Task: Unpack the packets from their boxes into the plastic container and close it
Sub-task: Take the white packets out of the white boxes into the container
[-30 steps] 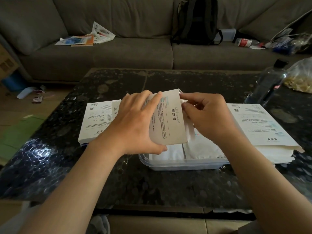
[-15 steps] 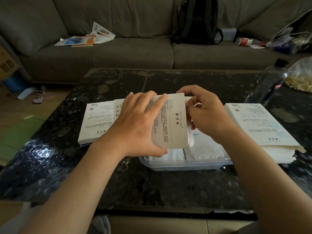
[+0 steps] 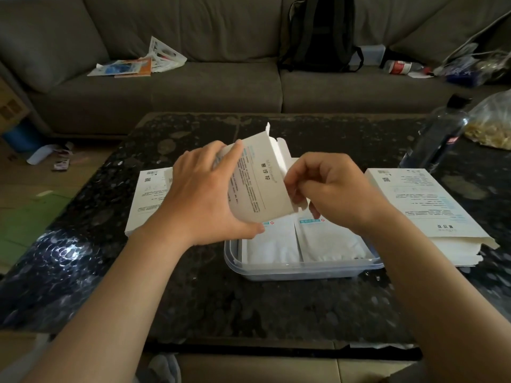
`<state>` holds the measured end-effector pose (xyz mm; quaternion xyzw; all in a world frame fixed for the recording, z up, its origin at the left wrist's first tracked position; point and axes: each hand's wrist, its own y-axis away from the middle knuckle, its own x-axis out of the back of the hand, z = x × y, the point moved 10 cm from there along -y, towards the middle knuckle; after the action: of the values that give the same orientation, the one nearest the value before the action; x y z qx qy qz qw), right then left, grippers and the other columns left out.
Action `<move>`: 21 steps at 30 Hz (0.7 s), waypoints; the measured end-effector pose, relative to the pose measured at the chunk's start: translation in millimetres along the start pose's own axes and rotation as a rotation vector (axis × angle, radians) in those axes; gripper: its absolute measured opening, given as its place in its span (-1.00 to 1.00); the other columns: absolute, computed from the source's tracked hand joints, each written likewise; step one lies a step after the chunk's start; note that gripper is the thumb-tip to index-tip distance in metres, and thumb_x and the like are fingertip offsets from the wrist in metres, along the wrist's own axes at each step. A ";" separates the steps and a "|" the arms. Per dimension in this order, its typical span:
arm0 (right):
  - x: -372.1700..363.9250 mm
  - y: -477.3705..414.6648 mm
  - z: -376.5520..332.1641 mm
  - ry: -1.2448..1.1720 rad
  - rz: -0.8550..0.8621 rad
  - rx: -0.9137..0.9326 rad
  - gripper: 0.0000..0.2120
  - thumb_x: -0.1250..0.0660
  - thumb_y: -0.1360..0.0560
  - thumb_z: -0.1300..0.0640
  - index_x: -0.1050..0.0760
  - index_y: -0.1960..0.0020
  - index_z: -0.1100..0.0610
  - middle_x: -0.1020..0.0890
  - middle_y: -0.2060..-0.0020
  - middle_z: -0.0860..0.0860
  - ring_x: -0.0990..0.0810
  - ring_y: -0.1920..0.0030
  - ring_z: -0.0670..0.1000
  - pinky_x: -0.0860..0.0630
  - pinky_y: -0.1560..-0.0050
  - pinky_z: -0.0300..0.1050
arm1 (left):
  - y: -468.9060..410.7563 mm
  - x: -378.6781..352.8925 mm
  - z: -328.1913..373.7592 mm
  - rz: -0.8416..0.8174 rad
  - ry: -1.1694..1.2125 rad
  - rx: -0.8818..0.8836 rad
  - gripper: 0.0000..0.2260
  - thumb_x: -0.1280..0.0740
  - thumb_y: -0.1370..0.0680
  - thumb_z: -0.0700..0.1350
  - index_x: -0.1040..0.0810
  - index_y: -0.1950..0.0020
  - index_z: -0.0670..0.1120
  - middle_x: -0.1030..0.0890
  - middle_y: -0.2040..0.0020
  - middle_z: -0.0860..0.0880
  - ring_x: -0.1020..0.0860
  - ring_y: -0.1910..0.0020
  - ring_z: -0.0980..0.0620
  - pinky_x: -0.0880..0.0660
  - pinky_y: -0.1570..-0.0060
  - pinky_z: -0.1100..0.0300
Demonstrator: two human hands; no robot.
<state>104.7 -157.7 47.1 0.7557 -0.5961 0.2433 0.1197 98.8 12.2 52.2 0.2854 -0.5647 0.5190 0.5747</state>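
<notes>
A: What does the person wear?

B: Nothing on the arms. Both forearms are bare up to the frame's edge.

A: And the hands?

B: The left hand [image 3: 206, 194] and the right hand [image 3: 331, 189] are bare too, ungloved.

My left hand [image 3: 204, 200] covers the near left side of the box [image 3: 258, 181] I hold, and my right hand [image 3: 329, 189] hides whatever my fingertips pinch at its open end. The box and both hands block the far part of the plastic container [image 3: 301, 272] and the tops of the packets [image 3: 298, 241] in it. The print on the box is too small to read. The bag [image 3: 495, 123] at far right is cut off by the edge.
</notes>
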 end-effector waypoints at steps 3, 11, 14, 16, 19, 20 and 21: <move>-2.6 1.1 1.1 0.009 -0.032 0.005 -0.78 -0.28 -0.56 0.38 -0.59 0.09 0.10 -0.68 0.11 -0.09 -0.66 0.19 -0.24 -0.53 0.34 -0.36 | -0.9 0.3 -8.8 -0.015 0.002 0.056 0.20 -0.48 -0.15 0.47 0.03 -0.61 0.09 -0.12 -0.53 0.03 -0.09 -0.50 -0.06 -0.06 -0.48 -0.09; -4.9 5.4 1.1 0.050 -0.081 0.024 -0.84 -0.45 -0.52 0.25 -0.64 0.03 -0.01 -0.66 0.04 -0.20 -0.68 0.14 -0.17 -0.63 0.27 -0.27 | -0.1 2.7 -21.5 -0.017 0.014 0.142 0.21 -0.36 -0.10 0.51 0.04 -0.62 0.08 -0.15 -0.53 0.00 -0.13 -0.50 -0.09 -0.12 -0.48 -0.14; -9.4 6.4 -1.2 0.095 -0.114 0.034 -0.80 -0.45 -0.52 0.22 -0.63 0.00 -0.08 -0.64 0.06 -0.25 -0.67 0.17 -0.20 -0.64 0.24 -0.31 | 0.5 2.1 -21.7 -0.027 0.034 0.151 0.21 -0.37 -0.11 0.49 0.04 -0.62 0.09 -0.14 -0.53 0.01 -0.12 -0.50 -0.08 -0.11 -0.48 -0.13; -13.0 5.8 -3.1 0.139 -0.141 0.047 -0.79 -0.45 -0.53 0.19 -0.61 0.01 -0.12 -0.61 0.08 -0.30 -0.65 0.17 -0.25 -0.62 0.24 -0.35 | 1.1 1.7 -20.9 -0.029 0.032 0.144 0.20 -0.39 -0.11 0.49 0.05 -0.61 0.09 -0.15 -0.53 0.01 -0.13 -0.49 -0.08 -0.12 -0.48 -0.13; -19.0 5.0 -2.8 0.199 -0.171 0.079 -0.84 -0.45 -0.53 0.15 -0.59 0.01 -0.11 -0.56 0.07 -0.32 -0.62 0.12 -0.25 -0.60 0.25 -0.37 | 2.4 0.5 -18.8 -0.025 0.032 0.136 0.19 -0.38 -0.11 0.49 0.03 -0.61 0.08 -0.17 -0.51 0.01 -0.15 -0.47 -0.08 -0.14 -0.47 -0.12; -20.2 4.5 -1.5 0.224 -0.166 0.084 -0.87 -0.45 -0.53 0.13 -0.59 0.01 -0.09 -0.54 0.07 -0.33 -0.63 0.14 -0.19 -0.60 0.26 -0.38 | 2.7 0.1 -18.2 -0.023 0.032 0.136 0.19 -0.37 -0.10 0.49 0.02 -0.61 0.08 -0.18 -0.50 0.01 -0.16 -0.47 -0.08 -0.15 -0.46 -0.11; -20.7 3.9 -0.4 0.254 -0.149 0.087 -0.90 -0.45 -0.54 0.12 -0.58 0.00 -0.06 -0.53 0.08 -0.33 -0.62 0.17 -0.13 -0.58 0.27 -0.41 | 2.8 -0.4 -17.6 -0.021 0.032 0.136 0.19 -0.37 -0.10 0.49 0.02 -0.61 0.08 -0.18 -0.50 0.00 -0.16 -0.46 -0.08 -0.16 -0.46 -0.11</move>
<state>97.3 -141.0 36.5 0.7655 -0.5074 0.3529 0.1790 102.5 29.1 47.6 0.3215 -0.5157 0.5546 0.5684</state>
